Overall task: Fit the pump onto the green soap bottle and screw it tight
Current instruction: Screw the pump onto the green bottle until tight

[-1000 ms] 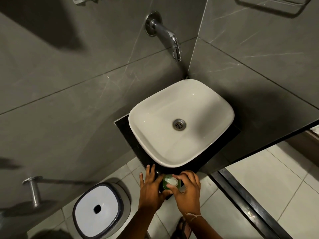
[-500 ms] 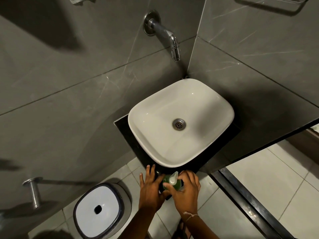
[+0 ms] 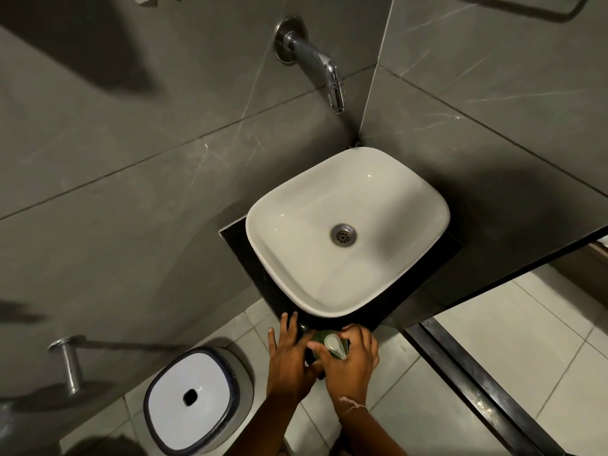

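Observation:
The green soap bottle (image 3: 318, 338) stands on the near edge of the black counter, just in front of the basin; only its top shows between my hands. The white pump (image 3: 334, 345) sits on its neck, nozzle pointing toward the lower right. My left hand (image 3: 289, 358) wraps the bottle's left side, fingers spread over the counter edge. My right hand (image 3: 348, 362) curls around the pump, thumb and fingers at its collar. The bottle's body is hidden by both hands.
A white basin (image 3: 347, 232) rests on a black counter (image 3: 240, 245) in the corner, with a wall tap (image 3: 316, 62) above it. A white-lidded bin (image 3: 190, 394) stands on the tiled floor at lower left. A metal wall peg (image 3: 67, 360) sticks out at far left.
The pump head has turned: its nozzle pointed up toward the basin half a second ago and now points lower right. My right hand has rotated with it; the left hand stays put.

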`<state>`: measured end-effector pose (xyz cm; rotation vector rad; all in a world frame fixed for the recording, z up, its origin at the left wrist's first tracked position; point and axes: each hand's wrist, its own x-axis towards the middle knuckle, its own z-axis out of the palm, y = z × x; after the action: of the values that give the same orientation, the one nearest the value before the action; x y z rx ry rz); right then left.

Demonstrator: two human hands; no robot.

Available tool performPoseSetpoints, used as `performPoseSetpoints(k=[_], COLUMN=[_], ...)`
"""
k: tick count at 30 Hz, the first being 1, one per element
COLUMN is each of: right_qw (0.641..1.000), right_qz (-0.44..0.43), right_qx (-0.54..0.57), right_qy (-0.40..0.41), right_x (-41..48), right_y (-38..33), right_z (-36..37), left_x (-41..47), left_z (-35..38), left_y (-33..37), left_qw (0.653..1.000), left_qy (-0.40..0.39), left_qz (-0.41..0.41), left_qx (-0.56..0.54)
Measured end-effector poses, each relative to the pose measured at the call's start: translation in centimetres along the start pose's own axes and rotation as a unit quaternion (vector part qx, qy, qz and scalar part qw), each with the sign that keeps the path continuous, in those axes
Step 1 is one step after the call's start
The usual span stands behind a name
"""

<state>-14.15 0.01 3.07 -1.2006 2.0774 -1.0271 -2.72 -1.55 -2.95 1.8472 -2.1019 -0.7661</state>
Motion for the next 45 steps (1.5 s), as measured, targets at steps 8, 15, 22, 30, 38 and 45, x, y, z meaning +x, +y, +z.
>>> performPoseSetpoints(k=[8, 15, 22, 30, 38, 45], right_qw=[0.996, 1.0, 0.996, 0.993, 0.998, 0.992], right_qz=[-0.077, -0.004, -0.078, -0.097, -0.04, -0.088], right_qx=[-0.022, -0.005, -0.005, -0.026, -0.031, -0.025], right_qy=[-0.046, -0.017, -0.04, -0.058, -0.027, -0.081], right_x=[0.0, 0.4, 0.1, 0.3, 0.6, 0.4], right_y=[1.6, 0.5, 1.8, 1.7, 0.7, 1.9], right_z=[-1.5, -0.5, -1.3, -1.2, -0.9, -1.7], left_x=[-0.1, 0.1, -0.1, 0.0, 0.0, -0.1], left_z=[-0.2, -0.1, -0.3, -0.4, -0.2, -0.2], left_y=[0.1, 0.0, 0.1, 0.1, 0.1, 0.1], left_qw=[1.0, 1.0, 1.0, 1.0, 1.0, 1.0], left_qy=[0.014, -0.001, 0.013, 0.003, 0.01, 0.014], left_qz=[0.012, 0.005, 0.015, 0.011, 0.006, 0.016], left_qx=[-0.008, 0.004, -0.008, -0.001, -0.002, 0.004])
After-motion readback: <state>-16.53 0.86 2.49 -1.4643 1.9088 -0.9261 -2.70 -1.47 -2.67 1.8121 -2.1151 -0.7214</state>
